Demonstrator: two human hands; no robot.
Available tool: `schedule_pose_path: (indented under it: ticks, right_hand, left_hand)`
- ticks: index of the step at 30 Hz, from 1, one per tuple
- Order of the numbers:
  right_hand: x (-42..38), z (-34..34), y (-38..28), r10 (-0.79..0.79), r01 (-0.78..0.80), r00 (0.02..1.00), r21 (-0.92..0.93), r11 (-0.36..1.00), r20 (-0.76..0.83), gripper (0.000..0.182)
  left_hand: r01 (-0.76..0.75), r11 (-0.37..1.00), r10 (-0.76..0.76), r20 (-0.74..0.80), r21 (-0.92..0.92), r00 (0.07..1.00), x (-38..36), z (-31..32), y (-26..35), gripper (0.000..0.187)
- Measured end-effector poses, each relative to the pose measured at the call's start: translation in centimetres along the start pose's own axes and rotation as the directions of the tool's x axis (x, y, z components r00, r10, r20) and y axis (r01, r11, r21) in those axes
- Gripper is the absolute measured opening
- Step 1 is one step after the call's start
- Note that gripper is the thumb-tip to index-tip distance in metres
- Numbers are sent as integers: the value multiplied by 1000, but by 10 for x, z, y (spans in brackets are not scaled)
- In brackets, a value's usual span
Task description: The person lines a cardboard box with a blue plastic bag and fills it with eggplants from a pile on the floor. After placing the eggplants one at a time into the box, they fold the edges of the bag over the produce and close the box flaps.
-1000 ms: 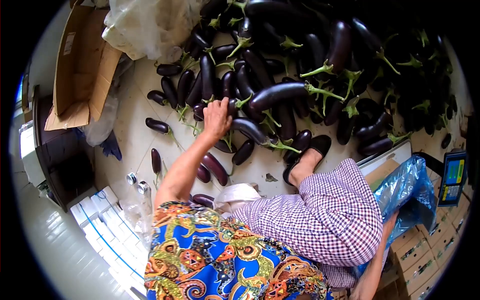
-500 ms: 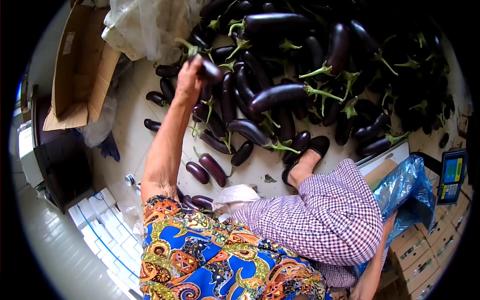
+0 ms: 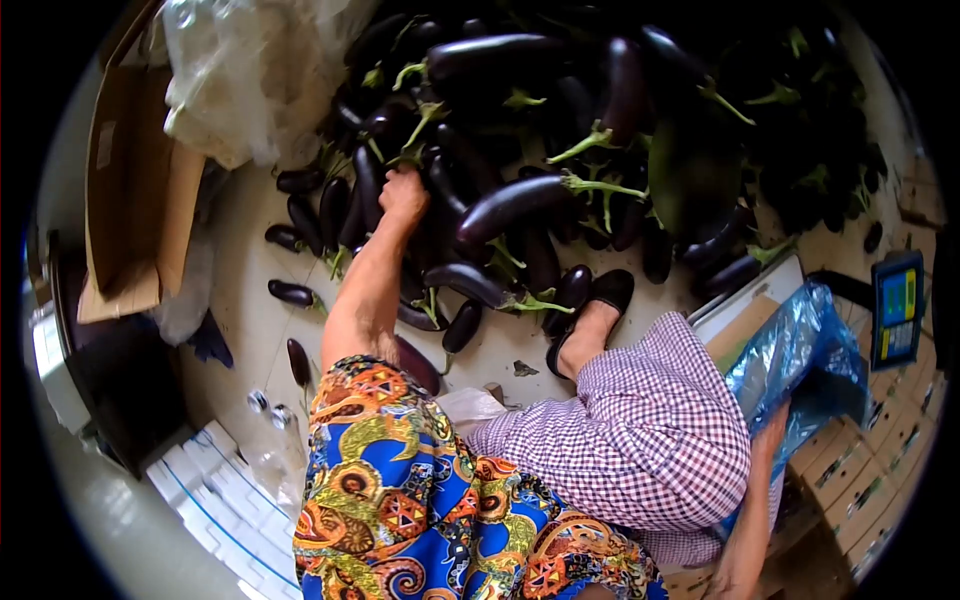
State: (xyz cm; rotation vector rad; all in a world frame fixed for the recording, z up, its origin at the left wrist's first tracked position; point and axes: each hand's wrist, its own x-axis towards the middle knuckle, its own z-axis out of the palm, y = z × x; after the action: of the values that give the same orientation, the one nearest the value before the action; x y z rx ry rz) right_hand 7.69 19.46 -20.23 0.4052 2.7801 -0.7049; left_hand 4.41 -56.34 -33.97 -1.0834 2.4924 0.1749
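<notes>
Dark purple eggplants [image 3: 515,208] with green stems lie in a large pile on the floor. At the pile's left part, my left hand [image 3: 403,195] is closed on an eggplant close to its green cap; the fingers hide part of it. On the right side, my right hand [image 3: 768,438] is at the lower edge of a crumpled blue plastic bag [image 3: 775,355] and holds it, with the fingertips hidden by the film. Smaller eggplants [image 3: 292,293] lie loose left of the pile.
An open cardboard box [image 3: 135,190] and clear plastic wrapping [image 3: 250,90] stand at the upper left. White boxes [image 3: 215,500] are at the lower left. A scale display [image 3: 898,310] and stacked cartons [image 3: 850,480] are on the right. My foot [image 3: 590,340] is beside the pile.
My left hand has moved down with respect to the pile, from holding an eggplant raised above it to a grip among the eggplants. The view has shifted. My right hand stays at the blue bag.
</notes>
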Motion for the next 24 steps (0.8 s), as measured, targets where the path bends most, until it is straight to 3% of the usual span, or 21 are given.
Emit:
schedule_pose_path:
  ticks: [1,4,6,7,8,9,11,12,14,15,17,18,20,21,22,24]
  right_hand:
    - [-3,1,16,-145,144,989,-186,972,4,67]
    - [-7,1,-14,-265,265,962,-479,837,69,67]
    - [-2,2,-16,-299,294,952,-470,832,65,61]
    - [2,12,-8,-234,228,972,-319,920,21,59]
    - [-2,9,-28,-207,201,978,-359,911,23,60]
    - [-5,5,-48,-179,174,984,-399,900,26,60]
    - [-12,-4,-83,-119,130,991,-510,850,54,64]
    - [-11,-4,-82,-146,152,988,-476,866,49,67]
    - [-16,-19,-101,-103,132,990,-404,905,93,64]
    - [-18,-26,-102,-127,145,989,-377,915,73,63]
    - [-21,-40,-109,-144,157,988,-341,927,63,58]
    - [-19,-41,-98,-259,233,965,-297,926,-52,48]
    - [-21,-71,-118,-107,107,994,47,993,14,39]
    - [-30,-90,-136,-35,14,997,300,954,64,40]
    - [-37,-102,-143,10,-90,988,514,853,157,46]
    - [-60,-128,-171,-84,-135,973,827,545,215,60]
  left_hand:
    - [-109,994,109,-7,29,994,-4,0,-4,58]
    - [-81,993,66,167,83,984,10,-3,-8,67]
    - [-22,998,13,136,60,991,1,-24,-1,54]
    - [6,998,-16,147,69,989,2,-26,-8,53]
    - [-13,1000,13,134,6,991,-9,-41,-13,57]
    - [-48,998,50,40,-49,998,-13,-46,-24,62]
    - [-268,921,235,-145,-282,961,-39,-83,-33,69]
    - [-340,846,290,-180,-411,940,-43,-103,-37,66]
    - [-599,728,482,-374,-332,792,-109,-173,-1,49]
    - [-678,644,525,-440,-354,728,-136,-198,15,50]
    - [-775,533,532,-578,-339,619,-178,-240,45,52]
    - [-804,512,512,-644,-303,569,-200,-259,58,54]
    - [-951,288,596,-756,-115,272,-247,-287,98,53]
    - [-988,153,638,-765,14,88,-267,-300,121,48]
    - [-994,65,621,-783,85,-27,-290,-304,143,45]
    - [-968,-159,609,-752,196,-253,-335,-300,187,39]
